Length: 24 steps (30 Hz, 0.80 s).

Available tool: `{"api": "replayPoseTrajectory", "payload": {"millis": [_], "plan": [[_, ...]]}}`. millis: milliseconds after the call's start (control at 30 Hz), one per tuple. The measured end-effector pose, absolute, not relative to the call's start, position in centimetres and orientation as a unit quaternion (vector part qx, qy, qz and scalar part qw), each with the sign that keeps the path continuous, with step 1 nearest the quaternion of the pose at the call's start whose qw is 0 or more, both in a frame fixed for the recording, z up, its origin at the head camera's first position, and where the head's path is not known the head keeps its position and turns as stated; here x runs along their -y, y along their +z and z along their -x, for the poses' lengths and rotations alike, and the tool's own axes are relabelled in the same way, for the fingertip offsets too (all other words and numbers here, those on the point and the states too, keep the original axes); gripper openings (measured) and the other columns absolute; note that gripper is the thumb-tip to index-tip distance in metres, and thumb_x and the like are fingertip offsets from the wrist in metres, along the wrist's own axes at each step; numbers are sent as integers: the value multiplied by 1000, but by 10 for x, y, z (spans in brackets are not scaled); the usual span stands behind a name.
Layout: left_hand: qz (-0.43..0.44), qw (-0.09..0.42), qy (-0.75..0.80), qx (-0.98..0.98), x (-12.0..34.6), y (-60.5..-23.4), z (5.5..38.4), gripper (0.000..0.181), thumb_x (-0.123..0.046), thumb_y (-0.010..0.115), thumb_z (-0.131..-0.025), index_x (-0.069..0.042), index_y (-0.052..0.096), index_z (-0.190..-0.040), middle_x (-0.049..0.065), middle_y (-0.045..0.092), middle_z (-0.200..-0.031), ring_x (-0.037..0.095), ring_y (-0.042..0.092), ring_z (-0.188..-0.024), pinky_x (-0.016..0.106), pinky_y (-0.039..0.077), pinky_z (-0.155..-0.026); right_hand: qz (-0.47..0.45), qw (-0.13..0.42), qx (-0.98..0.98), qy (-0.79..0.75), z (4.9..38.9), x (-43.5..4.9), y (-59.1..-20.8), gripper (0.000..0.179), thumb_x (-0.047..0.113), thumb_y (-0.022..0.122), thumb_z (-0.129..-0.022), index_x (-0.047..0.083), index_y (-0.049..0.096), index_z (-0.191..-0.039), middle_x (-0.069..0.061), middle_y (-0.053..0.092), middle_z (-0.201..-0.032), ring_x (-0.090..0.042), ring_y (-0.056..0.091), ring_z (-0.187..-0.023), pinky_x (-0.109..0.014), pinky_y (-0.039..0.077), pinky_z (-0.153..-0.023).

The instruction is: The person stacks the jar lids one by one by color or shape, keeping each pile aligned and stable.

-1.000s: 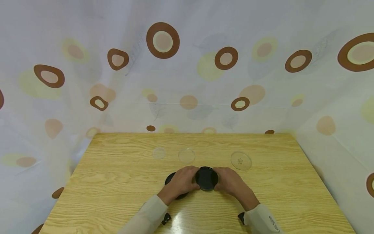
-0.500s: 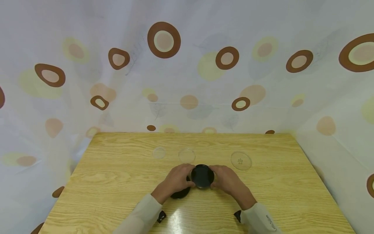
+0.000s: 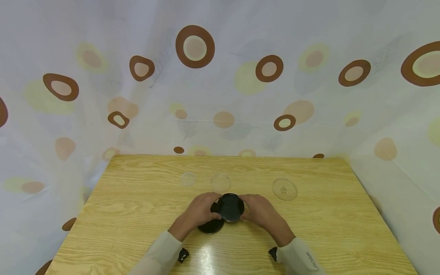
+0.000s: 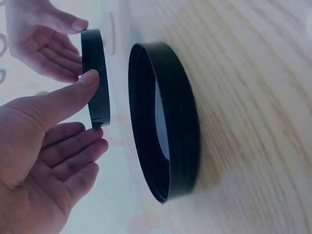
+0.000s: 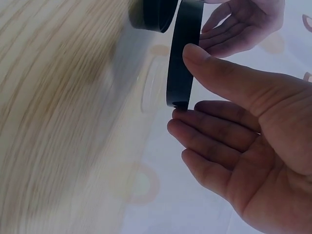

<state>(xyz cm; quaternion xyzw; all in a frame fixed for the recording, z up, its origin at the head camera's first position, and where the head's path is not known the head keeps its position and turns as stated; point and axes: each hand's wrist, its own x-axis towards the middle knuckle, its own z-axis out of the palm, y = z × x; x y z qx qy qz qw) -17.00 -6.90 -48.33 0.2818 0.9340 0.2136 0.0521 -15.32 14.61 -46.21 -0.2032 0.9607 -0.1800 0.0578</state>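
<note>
A shallow black round dish [image 3: 230, 208] is held up between both hands, clear of the tabletop. My left hand [image 3: 198, 209] pinches its left side, thumb on the near rim and fingers at the far one. On the opposite side my right hand [image 3: 260, 211] grips it the same way, as the right wrist view shows with the thumb against the dish's wall [image 5: 179, 85]. Below and to the left lies a second, black round dish [image 4: 183, 122], its hollow side up; the left hand and the held dish cover part of it in the head view.
Behind the hands, three clear round discs lie on the wood-grain table [image 3: 144, 194]: a small one [image 3: 188, 179], a middle one [image 3: 220, 183] and a larger one with dark marks [image 3: 285, 190]. A patterned white curtain [image 3: 220, 91] surrounds the table's back and sides.
Both hands have moved left together with the held dish, which now overlaps the edge of the lower dish in the head view. More of that lower dish shows.
</note>
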Motion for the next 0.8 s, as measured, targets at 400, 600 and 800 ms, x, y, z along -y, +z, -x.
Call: {"api": "replayPoseTrajectory", "payload": {"millis": [400,600,800], "plan": [[-278,46,242,-928,88,-481,168,61,-27,82,-74,-5,59,-126,9,63,-125,25,61,-112,40,51,-93,220,47,-954,-196,156,-133,-462,58,16,84,-70,1,62,-121,-13,67,-118,-31,64,-107,-43,52,-90],[-275,44,248,-928,97,-480,166,61,-25,83,-73,-3,60,-125,11,63,-124,27,60,-114,42,50,-94,234,50,-949,-205,157,-127,-465,59,18,84,-69,2,62,-122,-12,66,-119,-30,63,-108,-44,52,-90],[-262,60,255,-929,104,-481,164,62,-24,82,-73,-2,59,-126,12,62,-126,29,58,-117,44,49,-96,248,57,-942,-220,156,-121,-466,57,18,83,-71,4,62,-123,-10,67,-119,-29,63,-108,-44,52,-89]]}}
